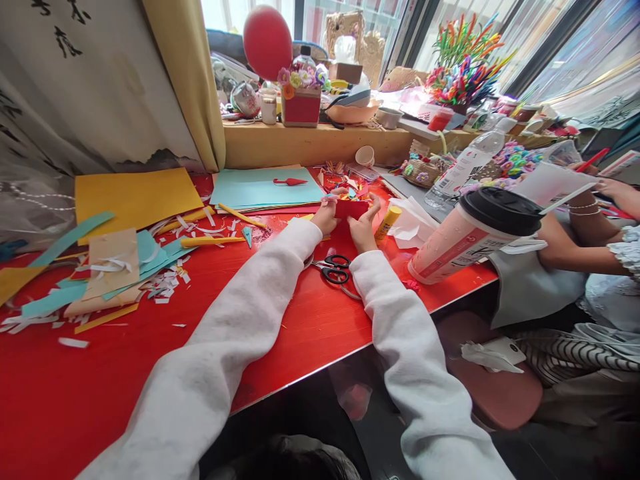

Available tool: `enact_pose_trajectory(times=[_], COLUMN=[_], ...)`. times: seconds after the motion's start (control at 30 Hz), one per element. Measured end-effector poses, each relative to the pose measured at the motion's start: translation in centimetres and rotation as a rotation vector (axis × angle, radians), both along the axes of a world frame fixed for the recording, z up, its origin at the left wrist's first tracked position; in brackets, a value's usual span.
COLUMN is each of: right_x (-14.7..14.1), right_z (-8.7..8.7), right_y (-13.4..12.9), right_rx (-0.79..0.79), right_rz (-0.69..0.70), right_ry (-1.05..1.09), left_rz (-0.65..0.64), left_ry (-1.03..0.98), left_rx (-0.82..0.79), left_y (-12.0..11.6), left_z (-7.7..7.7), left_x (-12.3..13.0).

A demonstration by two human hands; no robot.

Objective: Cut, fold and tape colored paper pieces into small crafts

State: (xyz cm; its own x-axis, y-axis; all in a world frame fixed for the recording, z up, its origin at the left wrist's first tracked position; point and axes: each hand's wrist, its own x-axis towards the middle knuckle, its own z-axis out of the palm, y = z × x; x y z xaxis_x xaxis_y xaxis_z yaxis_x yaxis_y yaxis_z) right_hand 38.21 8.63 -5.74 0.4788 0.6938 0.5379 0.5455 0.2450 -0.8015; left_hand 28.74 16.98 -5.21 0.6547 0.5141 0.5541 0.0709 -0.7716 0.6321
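Between my two hands is a piece of red paper (351, 210), held up just above the red table. My left hand (326, 217) grips its left side with bent fingers. On the right edge, my right hand (363, 227) pinches the same paper. Black-handled scissors (334, 270) lie on the table below my wrists. A yellow glue stick (388, 223) is beside my right hand, with crumpled white paper (413, 223) past it. Behind my left hand, a red paper cutout (290, 181) rests on a stack of light blue sheets (260, 190).
Yellow paper (135, 200) and many scraps (165, 283) cover the table's left side. A black-lidded cup (470, 233) and a water bottle (467, 163) stand at right. Beyond them another person's arm (575, 243) shows. Crafts and a red balloon (267, 43) fill the windowsill.
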Motion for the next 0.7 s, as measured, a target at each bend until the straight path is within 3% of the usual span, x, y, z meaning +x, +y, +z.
enact_pose_trajectory(times=[0.17, 0.4, 0.5, 0.7], right_x=[-0.8, -0.3, 0.0, 0.6], right_z=[0.8, 0.6, 0.7, 0.8], right_y=[-0.6, 0.3, 0.3, 0.3], right_rx=[-0.108, 0.004, 0.045, 0.029], right_rz=[-0.085, -0.132, -0.107, -0.117], right_ry=[0.01, 0.067, 0.145, 0.223], left_rz=[-0.038, -0.052, -0.002, 0.014], left_ry=[0.071, 0.111, 0.132, 0.112], left_rx=[0.052, 0.026, 0.021, 0.024], left_y=[0.0, -0.1, -0.4, -0.7], left_z=[0.0, 0.3, 0.7, 1.2], left_x=[0.1, 0.0, -0.1, -0.2])
